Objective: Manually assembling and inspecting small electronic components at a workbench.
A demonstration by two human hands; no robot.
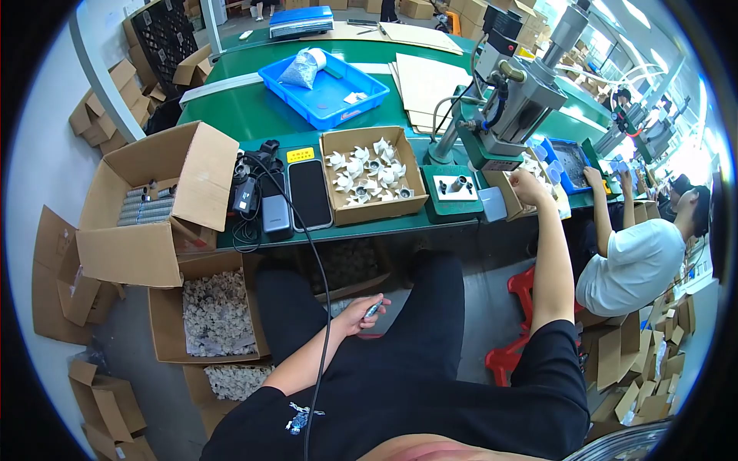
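Above my lap, my left hand (358, 315) is closed around a small shiny metal cylinder (373, 309). My right hand (529, 189) reaches over a cardboard box (500, 183) of white parts, right of the press (516, 115). Its fingers are curled down, and what they hold, if anything, is hidden. Under the press head sits a green block with a white plate (445, 194), and a dark round metal piece (459, 183) stands on that plate. Left of it, an open box (419, 201) holds several white finned impellers (361, 167).
A phone (310, 194), a power bank (275, 216) and cables lie left of the impellers. An open carton (127, 256) of metal tubes is at far left; a blue tray (327, 115) is behind. A black cable hangs across my view. A co-worker (634, 265) sits at right.
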